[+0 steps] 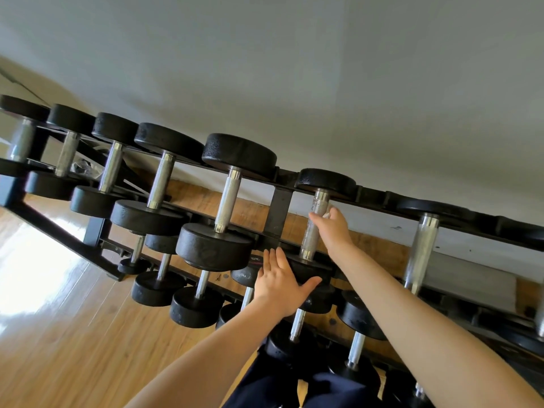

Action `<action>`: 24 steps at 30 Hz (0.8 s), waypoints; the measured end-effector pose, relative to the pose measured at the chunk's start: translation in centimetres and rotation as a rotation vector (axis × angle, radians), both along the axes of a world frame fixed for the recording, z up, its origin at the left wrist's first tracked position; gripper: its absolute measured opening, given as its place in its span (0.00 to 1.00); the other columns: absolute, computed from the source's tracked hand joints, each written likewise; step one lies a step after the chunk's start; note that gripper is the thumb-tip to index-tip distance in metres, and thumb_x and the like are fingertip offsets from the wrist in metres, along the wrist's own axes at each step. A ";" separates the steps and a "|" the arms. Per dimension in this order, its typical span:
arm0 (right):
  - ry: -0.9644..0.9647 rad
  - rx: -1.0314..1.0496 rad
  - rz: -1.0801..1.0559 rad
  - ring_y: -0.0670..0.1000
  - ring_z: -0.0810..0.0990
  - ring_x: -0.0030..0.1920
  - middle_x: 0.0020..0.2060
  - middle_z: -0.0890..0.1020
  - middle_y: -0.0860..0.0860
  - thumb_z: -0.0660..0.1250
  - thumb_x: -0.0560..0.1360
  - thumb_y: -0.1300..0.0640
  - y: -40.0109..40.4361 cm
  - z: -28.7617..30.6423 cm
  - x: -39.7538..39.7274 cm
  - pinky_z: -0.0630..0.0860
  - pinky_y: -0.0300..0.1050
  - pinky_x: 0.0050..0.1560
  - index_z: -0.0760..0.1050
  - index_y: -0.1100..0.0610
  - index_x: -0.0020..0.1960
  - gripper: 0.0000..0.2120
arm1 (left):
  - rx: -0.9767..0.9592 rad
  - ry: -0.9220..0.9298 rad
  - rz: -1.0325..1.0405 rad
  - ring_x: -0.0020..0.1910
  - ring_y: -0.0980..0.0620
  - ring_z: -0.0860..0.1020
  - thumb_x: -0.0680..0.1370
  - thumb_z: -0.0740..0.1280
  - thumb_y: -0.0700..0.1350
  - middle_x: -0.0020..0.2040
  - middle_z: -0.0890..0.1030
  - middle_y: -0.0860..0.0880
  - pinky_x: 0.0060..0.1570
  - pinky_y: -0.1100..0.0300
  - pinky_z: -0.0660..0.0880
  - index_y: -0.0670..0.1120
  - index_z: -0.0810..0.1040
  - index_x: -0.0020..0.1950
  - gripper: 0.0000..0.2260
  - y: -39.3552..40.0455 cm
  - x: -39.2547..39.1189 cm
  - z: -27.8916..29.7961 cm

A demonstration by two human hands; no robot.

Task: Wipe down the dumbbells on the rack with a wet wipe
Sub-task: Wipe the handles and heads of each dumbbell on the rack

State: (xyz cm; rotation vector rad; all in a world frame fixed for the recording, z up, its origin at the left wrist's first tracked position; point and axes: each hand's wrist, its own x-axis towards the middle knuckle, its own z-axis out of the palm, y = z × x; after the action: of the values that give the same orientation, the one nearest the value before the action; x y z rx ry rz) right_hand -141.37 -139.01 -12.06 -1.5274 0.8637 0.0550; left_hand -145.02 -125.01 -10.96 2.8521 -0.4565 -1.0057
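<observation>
The dumbbell [316,228] being handled lies across the top tier of the rack [281,214], just right of the rack's upright bracket. Its far black head sits against the rear rail, its near head on the front rail, and the knurled chrome handle spans the gap between them.

The right hand [334,231] is curled around the upper part of this handle from the right side. A small white edge of a wet wipe [326,215] shows between the fingers and the chrome; the rest of the wipe is hidden by the hand.

The left hand [281,282] lies flat, fingers straight and together, thumb spread to the right, pressing on the near head of the same dumbbell. It grips nothing.

To the left on the top tier, a larger dumbbell [228,201] lies parallel, followed by a row of further dumbbells toward the left edge. To the right, another chrome-handled dumbbell [422,248] occupies the same tier. A lower tier carries smaller dumbbells [176,293] below the hands.

The rack stands on a wooden floor [73,334] against a pale wall [323,69].
</observation>
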 end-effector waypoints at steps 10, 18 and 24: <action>-0.102 0.402 -0.074 0.51 0.75 0.55 0.49 0.77 0.51 0.65 0.78 0.60 -1.5 -0.3 -0.5 0.68 0.45 0.59 0.70 0.56 0.51 0.05 | 0.009 0.009 -0.009 0.78 0.45 0.39 0.76 0.54 0.71 0.80 0.44 0.40 0.76 0.51 0.49 0.37 0.39 0.78 0.48 0.0 0.0 0.1; -0.044 0.472 0.066 0.56 0.74 0.62 0.59 0.76 0.57 0.64 0.77 0.63 -1.5 -1.4 -2.6 0.69 0.50 0.66 0.67 0.66 0.65 0.18 | -0.009 -0.001 -0.003 0.78 0.44 0.40 0.76 0.55 0.70 0.79 0.45 0.40 0.76 0.51 0.49 0.37 0.40 0.78 0.48 0.0 0.0 0.2; -0.120 0.471 -0.011 0.55 0.76 0.59 0.56 0.77 0.58 0.64 0.78 0.57 -2.5 -0.4 -0.4 0.69 0.47 0.64 0.72 0.61 0.60 0.13 | -0.006 0.004 0.006 0.78 0.45 0.40 0.75 0.55 0.71 0.80 0.44 0.40 0.76 0.51 0.49 0.37 0.39 0.78 0.48 0.0 0.0 0.1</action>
State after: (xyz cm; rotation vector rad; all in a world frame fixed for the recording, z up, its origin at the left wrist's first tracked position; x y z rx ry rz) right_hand -141.73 -141.54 -12.49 -1.0729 0.7030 0.1467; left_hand -145.05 -124.97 -10.86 2.8437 -0.4502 -1.0071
